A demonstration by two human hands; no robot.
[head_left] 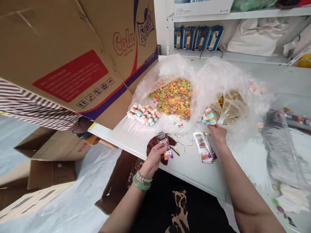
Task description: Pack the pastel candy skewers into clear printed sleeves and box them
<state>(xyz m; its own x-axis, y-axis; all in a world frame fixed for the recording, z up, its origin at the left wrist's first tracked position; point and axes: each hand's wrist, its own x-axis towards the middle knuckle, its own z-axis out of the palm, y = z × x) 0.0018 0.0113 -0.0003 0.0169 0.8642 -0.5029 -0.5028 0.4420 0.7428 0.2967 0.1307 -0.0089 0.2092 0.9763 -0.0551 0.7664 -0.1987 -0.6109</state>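
Note:
My left hand [155, 158] is shut on a small clear packet with a printed label [162, 138], and a dark brown fabric pouch [160, 149] lies under it. My right hand [218, 134] pinches a short strand of pastel ring candies [209, 117] at the mouth of a large clear plastic bag [225, 81]. Loose colourful ring candies [173, 98] fill the bag's open middle. Strung pastel candies [143, 114] lie at its near left. Wrapped candy packs [203, 147] rest between my hands, and thin gold ties [182, 143] lie near the pouch.
A large tilted cardboard box [73, 48] overhangs the white table's [184, 171] left side. Behind stands a white shelf [230, 55] holding blue boxes [198, 38]. Clear plastic sheeting [284, 152] lies at right. Flattened cardboard [52, 168] sits on plastic-covered floor at lower left.

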